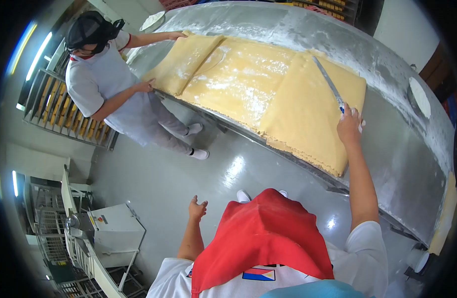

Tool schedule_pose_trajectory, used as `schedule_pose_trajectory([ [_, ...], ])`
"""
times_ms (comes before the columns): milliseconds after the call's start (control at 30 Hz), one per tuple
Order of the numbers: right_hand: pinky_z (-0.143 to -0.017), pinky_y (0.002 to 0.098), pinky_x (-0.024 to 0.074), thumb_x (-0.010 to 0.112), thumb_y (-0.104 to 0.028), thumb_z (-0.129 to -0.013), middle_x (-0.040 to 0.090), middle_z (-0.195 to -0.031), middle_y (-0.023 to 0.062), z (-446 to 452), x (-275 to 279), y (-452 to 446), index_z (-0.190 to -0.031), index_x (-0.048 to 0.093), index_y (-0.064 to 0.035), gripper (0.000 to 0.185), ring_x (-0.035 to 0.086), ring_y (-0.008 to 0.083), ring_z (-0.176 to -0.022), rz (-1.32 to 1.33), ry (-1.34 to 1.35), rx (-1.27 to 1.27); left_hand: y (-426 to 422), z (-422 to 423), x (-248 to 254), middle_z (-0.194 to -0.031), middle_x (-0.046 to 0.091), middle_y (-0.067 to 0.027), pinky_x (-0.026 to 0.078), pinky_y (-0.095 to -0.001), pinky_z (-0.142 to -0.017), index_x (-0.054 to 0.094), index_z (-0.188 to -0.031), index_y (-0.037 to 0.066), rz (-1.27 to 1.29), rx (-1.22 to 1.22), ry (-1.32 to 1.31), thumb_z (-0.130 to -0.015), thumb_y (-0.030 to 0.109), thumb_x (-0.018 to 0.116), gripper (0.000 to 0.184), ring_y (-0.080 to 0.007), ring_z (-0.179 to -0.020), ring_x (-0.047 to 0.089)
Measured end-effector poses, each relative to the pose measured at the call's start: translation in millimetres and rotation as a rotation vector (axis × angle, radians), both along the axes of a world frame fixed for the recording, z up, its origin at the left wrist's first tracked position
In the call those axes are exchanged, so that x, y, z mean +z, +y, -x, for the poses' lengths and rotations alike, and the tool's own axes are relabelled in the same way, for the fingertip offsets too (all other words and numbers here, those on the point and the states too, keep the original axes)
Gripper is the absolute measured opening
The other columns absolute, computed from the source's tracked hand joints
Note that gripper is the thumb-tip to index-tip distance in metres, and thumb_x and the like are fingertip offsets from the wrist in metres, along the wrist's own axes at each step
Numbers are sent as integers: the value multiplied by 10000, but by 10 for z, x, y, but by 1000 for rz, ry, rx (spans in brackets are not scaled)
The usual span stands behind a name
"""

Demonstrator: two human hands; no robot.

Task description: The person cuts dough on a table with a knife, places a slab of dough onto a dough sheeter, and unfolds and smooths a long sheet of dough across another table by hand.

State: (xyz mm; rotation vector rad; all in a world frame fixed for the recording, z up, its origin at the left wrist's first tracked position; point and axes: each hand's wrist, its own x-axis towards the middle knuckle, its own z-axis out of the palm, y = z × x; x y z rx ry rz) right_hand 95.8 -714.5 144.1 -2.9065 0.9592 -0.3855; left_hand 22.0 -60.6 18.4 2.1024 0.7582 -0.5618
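Note:
A wide sheet of yellow dough (248, 84), dusted with flour, lies along the metal table with both ends folded inward. My right hand (350, 124) grips the handle of a long knife (329, 79), whose blade extends over the right folded part of the dough. Away from the table, over the floor, my left hand (197, 208) is empty with its fingers apart. At the dough's left end, a co-worker (104, 74) has both hands on the folded edge.
The steel table (387, 129) is streaked with flour. A white round container (419, 97) sits at its right, another dish (153, 21) at the far left. Racks of trays (64, 107) and a white machine (116, 228) stand left. A pale slab (444, 213) lies far right.

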Motion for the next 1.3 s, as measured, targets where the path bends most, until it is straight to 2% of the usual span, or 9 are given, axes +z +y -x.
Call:
schedule_pose_trajectory([
  [67,-1083,522,305,556,-231,-967,529,-1384,85,-8,-28,-17,-1459,481,-186,499,449,297,-1309,-23,16,-7,2,0,2,-1397,518,-255,609,-404,-694,198,-1564,30,-20,-39,78,-883,104,696,847,-317,-914,698],
  [167,-1081,526,304,560,-234,-966,527,-1388,86,-22,-78,-45,-1458,481,-191,500,444,297,-1313,-19,12,-13,50,35,-142,-1014,664,-210,600,-386,-643,287,-1540,28,-102,-66,42,-845,107,749,838,-249,-747,663],
  [267,-1082,524,304,559,-239,-967,516,-1401,81,-25,-71,-51,-1458,478,-195,500,437,295,-1319,-36,9,-16,-66,69,23,-1102,650,-230,606,-426,-664,262,-1548,28,-27,32,95,-857,114,739,843,-290,-811,675],
  [333,-1082,521,304,558,-241,-967,512,-1404,78,-28,-79,-42,-1458,476,-195,500,435,291,-1321,-24,17,-30,-50,79,55,-1510,378,-275,611,-465,-715,177,-1565,20,62,69,96,-897,125,700,855,-384,-982,679],
  [433,-1082,515,305,559,-244,-967,507,-1406,72,-28,-28,-23,-1459,473,-196,502,434,284,-1321,-37,33,-35,-8,59,56,-1577,256,-271,613,-468,-718,170,-1565,19,78,73,81,-905,118,689,845,-394,-993,677],
  [933,-1067,511,304,576,-203,-953,557,-1318,78,0,-98,-45,-1418,517,-146,471,471,275,-1263,-6,-73,22,-18,74,-92,-1565,331,-226,583,-376,-634,225,-1560,43,84,146,-22,-905,69,682,799,-255,-848,682],
  [1067,-1062,513,307,581,-197,-950,559,-1300,81,4,-46,-21,-1413,519,-143,470,475,272,-1252,-13,-69,27,-7,88,-96,-1581,280,-247,605,-436,-745,176,-1566,30,84,109,-44,-932,96,654,797,-343,-978,687],
  [1133,-1061,514,307,581,-197,-951,557,-1301,79,0,-47,-31,-1413,517,-143,470,473,270,-1255,-30,-66,29,-3,87,-114,-1565,349,-199,572,-350,-634,250,-1556,50,106,124,-72,-901,73,690,789,-221,-837,680],
  [1300,-1058,513,311,579,-192,-951,551,-1307,74,5,-64,-41,-1419,509,-143,476,470,267,-1260,-54,-55,22,-55,81,-143,-1521,425,-192,565,-338,-718,329,-1517,9,120,49,-131,-885,102,716,746,-227,-892,680],
])
